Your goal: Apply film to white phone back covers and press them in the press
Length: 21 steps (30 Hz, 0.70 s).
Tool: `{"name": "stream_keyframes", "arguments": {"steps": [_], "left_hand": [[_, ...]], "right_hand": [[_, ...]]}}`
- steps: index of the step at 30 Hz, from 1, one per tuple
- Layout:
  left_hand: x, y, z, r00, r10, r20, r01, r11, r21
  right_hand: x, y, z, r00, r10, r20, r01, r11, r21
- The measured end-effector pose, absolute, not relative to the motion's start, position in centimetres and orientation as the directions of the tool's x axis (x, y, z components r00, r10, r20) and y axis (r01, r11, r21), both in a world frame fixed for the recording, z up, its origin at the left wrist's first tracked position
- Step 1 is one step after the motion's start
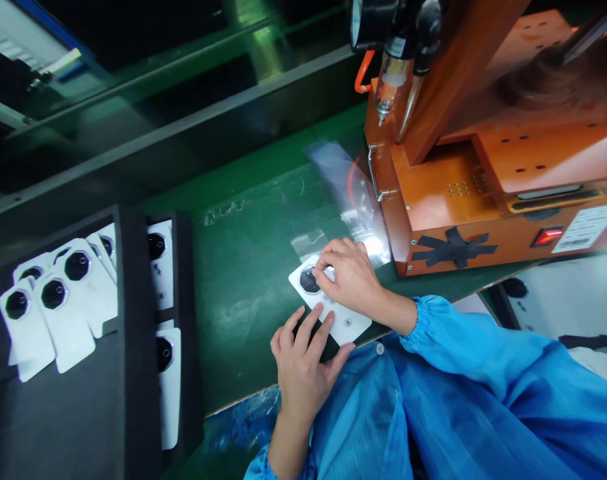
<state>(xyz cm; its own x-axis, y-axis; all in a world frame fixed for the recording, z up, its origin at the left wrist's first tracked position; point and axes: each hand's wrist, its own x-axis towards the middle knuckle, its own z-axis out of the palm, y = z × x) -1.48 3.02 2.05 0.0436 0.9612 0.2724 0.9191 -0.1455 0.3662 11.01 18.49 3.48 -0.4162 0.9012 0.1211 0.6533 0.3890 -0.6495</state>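
Observation:
A white phone back cover [352, 323] with a dark octagonal camera panel [309, 280] lies on the green work surface, close to its front edge. My right hand [352, 277] is over the cover, thumb and forefinger pinched together at the camera panel's right side. What sits between those fingertips is too small to make out. My left hand [306, 360] rests at the cover's lower left edge with its fingers spread, the fingertips touching it. Small dark printed marks show on the cover between and below my hands.
An orange press machine [448, 213] with a red switch [548, 237] stands at the right. Clear plastic film [353, 200] lies beside it. At the left, black foam trays [133, 333] hold several white phone back covers [68, 303]. A grey rail [183, 127] runs behind.

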Motion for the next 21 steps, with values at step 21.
{"name": "stream_keyframes", "arguments": {"steps": [21], "left_hand": [[-2.4, 3.0, 2.7, 0.177, 0.866, 0.467, 0.841, -0.38, 0.386]], "right_hand": [[19.5, 11.9, 9.8, -0.83, 0.473, 0.295, 0.31, 0.831, -0.462]]}}
